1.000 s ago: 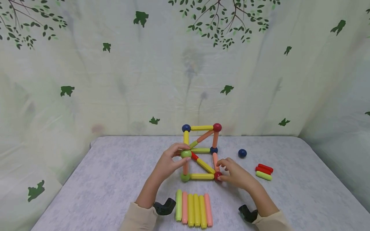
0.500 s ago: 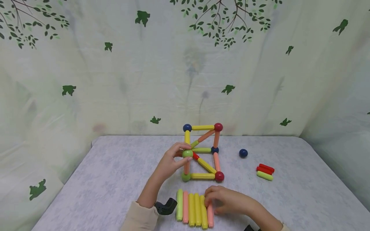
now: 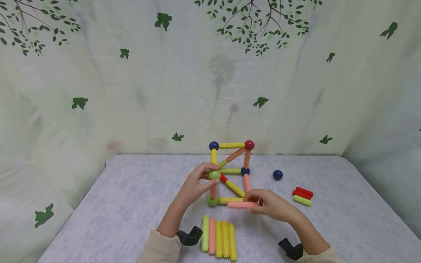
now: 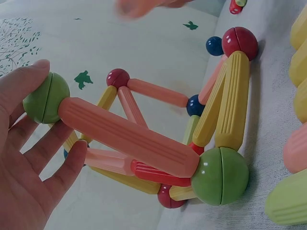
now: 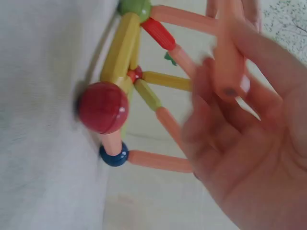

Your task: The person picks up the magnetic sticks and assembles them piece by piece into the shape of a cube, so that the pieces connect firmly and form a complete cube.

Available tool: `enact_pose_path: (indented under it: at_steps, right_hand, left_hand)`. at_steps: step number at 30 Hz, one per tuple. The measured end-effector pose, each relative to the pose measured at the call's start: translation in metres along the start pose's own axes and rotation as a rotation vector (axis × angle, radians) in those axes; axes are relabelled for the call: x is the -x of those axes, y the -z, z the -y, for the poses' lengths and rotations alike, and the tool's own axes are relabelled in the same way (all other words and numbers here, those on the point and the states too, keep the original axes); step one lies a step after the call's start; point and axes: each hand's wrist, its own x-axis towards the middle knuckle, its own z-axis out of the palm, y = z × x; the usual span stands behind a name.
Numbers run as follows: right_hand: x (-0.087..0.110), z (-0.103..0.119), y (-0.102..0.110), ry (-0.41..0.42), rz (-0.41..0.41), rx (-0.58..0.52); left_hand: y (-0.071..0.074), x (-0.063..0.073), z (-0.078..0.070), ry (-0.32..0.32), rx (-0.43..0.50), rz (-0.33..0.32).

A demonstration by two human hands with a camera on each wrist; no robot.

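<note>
My left hand [image 3: 197, 184] pinches the upper green ball [image 3: 214, 175] of a standing frame of ball-and-stick building pieces. A salmon stick [image 4: 129, 136] joins that ball to the lower green ball [image 4: 220, 176] on the table. My right hand [image 3: 274, 205] grips a loose pink stick [image 3: 237, 205], held nearly level in front of the frame's yellow base stick [image 3: 227, 200]. In the right wrist view, the pink stick's near end points toward the camera, apart from the frame. The front red ball [image 5: 103, 108] is hidden behind my right hand in the head view.
Several yellow sticks [image 3: 225, 239], a pink one [image 3: 212, 236] and a green one [image 3: 205, 233] lie in a row at the front. To the right are a loose blue ball [image 3: 277, 175], short red sticks [image 3: 302, 193] and a short green stick [image 3: 302, 201].
My right hand left the front red ball, reached down to the stick row, took its rightmost pink stick and lifted it up to the frame. My left hand stays on the green ball.
</note>
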Motion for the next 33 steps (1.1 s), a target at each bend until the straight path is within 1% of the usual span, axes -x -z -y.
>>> enact_pose_path:
  at_steps: [3, 5, 6, 7, 9, 11, 13, 18, 24, 27, 33]
  right_hand:
    - [-0.009, 0.004, 0.004, 0.041, -0.196, 0.037]
    - [-0.015, 0.009, 0.004, 0.057, -0.305, 0.048]
    - [-0.018, 0.011, 0.004, 0.068, -0.349, 0.064]
    - [-0.020, 0.014, 0.005, 0.076, -0.388, 0.078]
    - [-0.024, 0.018, 0.005, 0.090, -0.432, 0.092]
    - [-0.027, 0.021, 0.007, 0.109, -0.451, 0.106]
    - [-0.029, 0.023, 0.008, 0.121, -0.454, 0.110]
    - [-0.030, 0.025, 0.011, 0.142, -0.468, 0.134]
    - [-0.029, 0.025, 0.014, 0.150, -0.483, 0.163]
    - [-0.031, 0.024, 0.013, 0.145, -0.483, 0.168]
    - [-0.031, 0.025, 0.011, 0.156, -0.497, 0.154]
  left_hand:
    - [-0.001, 0.000, 0.001, -0.007, 0.007, 0.001]
    - [-0.001, 0.000, 0.001, -0.010, 0.011, -0.002]
    - [-0.001, 0.000, 0.001, -0.011, 0.010, -0.005]
    - [-0.002, -0.001, 0.005, -0.012, 0.013, -0.006]
    - [-0.003, -0.002, 0.014, -0.012, 0.014, -0.009]
    - [-0.004, -0.004, 0.024, -0.013, 0.011, -0.011]
    - [-0.006, -0.005, 0.033, -0.024, 0.008, -0.013]
    - [-0.007, -0.005, 0.033, -0.065, -0.028, -0.013]
    - [-0.008, -0.005, 0.030, -0.080, -0.051, -0.006]
    - [-0.009, -0.005, 0.030, -0.091, -0.051, -0.015]
    - [-0.018, -0.005, 0.031, -0.125, -0.114, -0.033]
